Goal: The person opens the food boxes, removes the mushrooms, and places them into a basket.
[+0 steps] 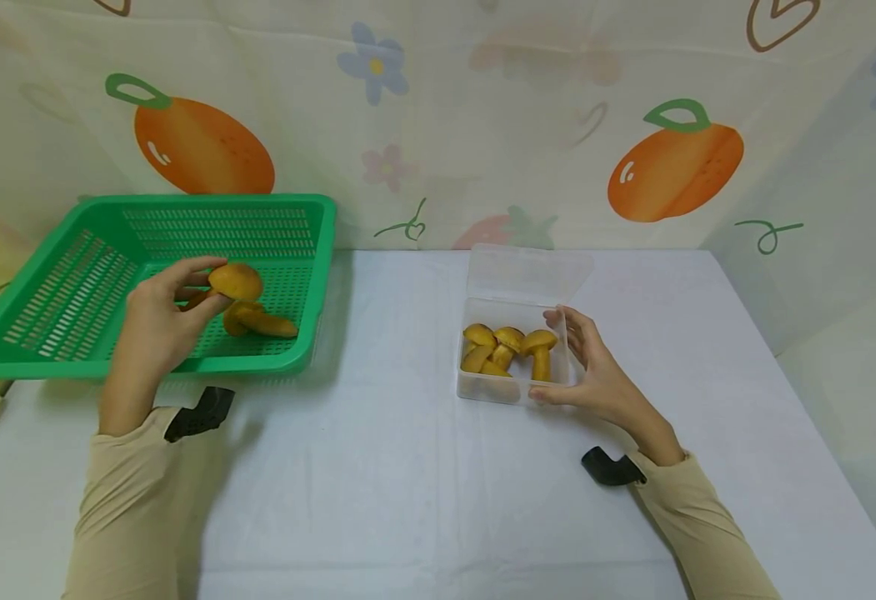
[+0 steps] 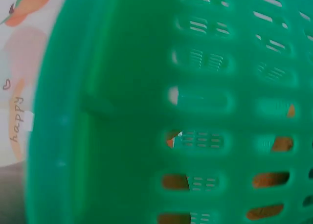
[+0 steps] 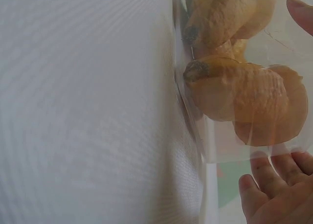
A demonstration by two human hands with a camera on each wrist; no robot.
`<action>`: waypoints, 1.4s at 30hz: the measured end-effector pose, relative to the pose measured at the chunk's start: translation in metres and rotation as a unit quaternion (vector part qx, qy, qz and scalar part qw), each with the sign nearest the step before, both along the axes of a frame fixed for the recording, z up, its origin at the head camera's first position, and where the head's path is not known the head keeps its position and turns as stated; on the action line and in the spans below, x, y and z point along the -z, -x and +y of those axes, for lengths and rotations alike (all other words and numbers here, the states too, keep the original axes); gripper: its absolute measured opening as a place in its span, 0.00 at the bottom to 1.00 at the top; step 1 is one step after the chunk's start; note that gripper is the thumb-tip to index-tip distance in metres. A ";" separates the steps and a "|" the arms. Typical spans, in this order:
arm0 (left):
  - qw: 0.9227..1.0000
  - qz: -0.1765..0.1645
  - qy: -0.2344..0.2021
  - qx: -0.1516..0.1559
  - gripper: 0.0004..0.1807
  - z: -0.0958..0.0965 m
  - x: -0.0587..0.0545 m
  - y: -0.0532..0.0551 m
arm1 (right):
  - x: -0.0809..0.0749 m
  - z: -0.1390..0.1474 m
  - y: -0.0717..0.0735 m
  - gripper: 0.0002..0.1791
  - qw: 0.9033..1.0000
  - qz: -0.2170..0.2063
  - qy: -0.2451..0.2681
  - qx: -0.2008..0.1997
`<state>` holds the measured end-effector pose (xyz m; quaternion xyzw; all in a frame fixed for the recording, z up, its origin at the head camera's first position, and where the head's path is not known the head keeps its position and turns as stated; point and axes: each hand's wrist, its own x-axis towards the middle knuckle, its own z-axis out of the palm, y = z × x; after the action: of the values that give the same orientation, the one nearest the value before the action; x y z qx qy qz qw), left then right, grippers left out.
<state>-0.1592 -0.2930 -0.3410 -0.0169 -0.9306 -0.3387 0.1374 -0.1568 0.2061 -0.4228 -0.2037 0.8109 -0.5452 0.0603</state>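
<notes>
Left hand point(image 1: 156, 312) pinches one mushroom point(image 1: 237, 283) in or just above green basket point(image 1: 212, 200); at least one more point(image 1: 272, 325) remains inside. Clear box point(image 1: 492, 388): several mushrooms point(image 1: 509, 337) in, lid point(image 1: 529, 271) open; right hand point(image 1: 595, 373), half spread, grips its right end. Judged part done.

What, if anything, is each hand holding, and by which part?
The left hand pinches a mushroom by the left side of its cap. The right hand grips the clear box at its right end, thumb at the near wall.
</notes>
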 end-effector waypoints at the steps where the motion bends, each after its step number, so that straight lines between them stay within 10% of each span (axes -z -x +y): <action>1: 1.000 -0.003 0.003 0.000 0.23 -0.001 0.000 0.000 | 0.000 0.000 0.000 0.60 1.000 0.001 0.000 0.000; 23: 0.995 -0.086 0.055 -0.009 0.28 -0.004 0.004 0.004 | -0.001 0.000 0.000 0.61 1.000 -0.007 -0.016 0.004; 33: 0.998 -0.042 0.047 -0.009 0.29 0.002 -0.004 -0.001 | -0.003 0.001 -0.001 0.62 1.000 -0.008 -0.020 0.004; 42: 0.998 -0.014 0.010 0.053 0.26 0.022 -0.013 -0.007 | -0.002 0.002 0.000 0.62 1.000 -0.013 -0.019 0.006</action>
<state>-0.1517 -0.2715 -0.3279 -0.0627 -0.9336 -0.3367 0.1056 -0.1566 0.2079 -0.4209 -0.1908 0.8212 -0.5330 0.0715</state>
